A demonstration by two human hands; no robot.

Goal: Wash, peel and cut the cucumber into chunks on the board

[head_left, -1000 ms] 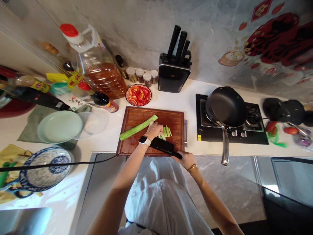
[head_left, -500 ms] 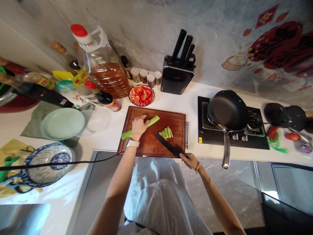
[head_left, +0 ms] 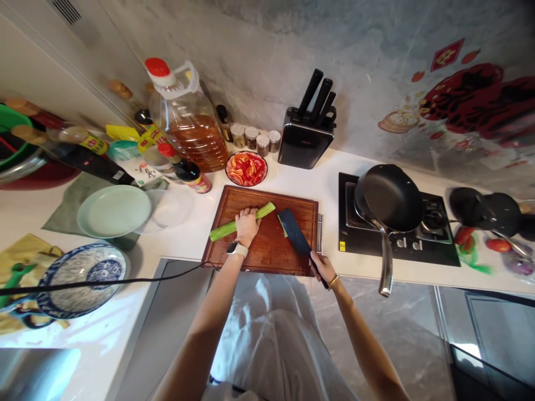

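On the brown wooden cutting board (head_left: 267, 253) a green celery stalk (head_left: 224, 230) lies slantwise. My left hand (head_left: 247, 225), a watch on its wrist, rests over the middle of the stalk with the fingers curled round it. My right hand (head_left: 322, 268) grips the handle of a black broad-bladed kitchen knife (head_left: 296, 231). Its blade lies flat-side up over the right part of the board, apart from the stalk. Cut celery pieces (head_left: 283, 225) are mostly hidden beneath the blade, with only a green edge showing at its left.
Behind the board stand a bowl of sliced red pepper (head_left: 246, 169), spice jars (head_left: 262, 145) and a knife block (head_left: 306, 139). A black frying pan (head_left: 388, 197) sits on the stove at right. An oil jug (head_left: 196, 133), plate (head_left: 115, 210) and patterned bowl (head_left: 86, 281) stand left.
The knife has turned and moved over the cut celery pieces, covering most of them. My left hand has slid a little right and closed more round the stalk. The view has shifted slightly.
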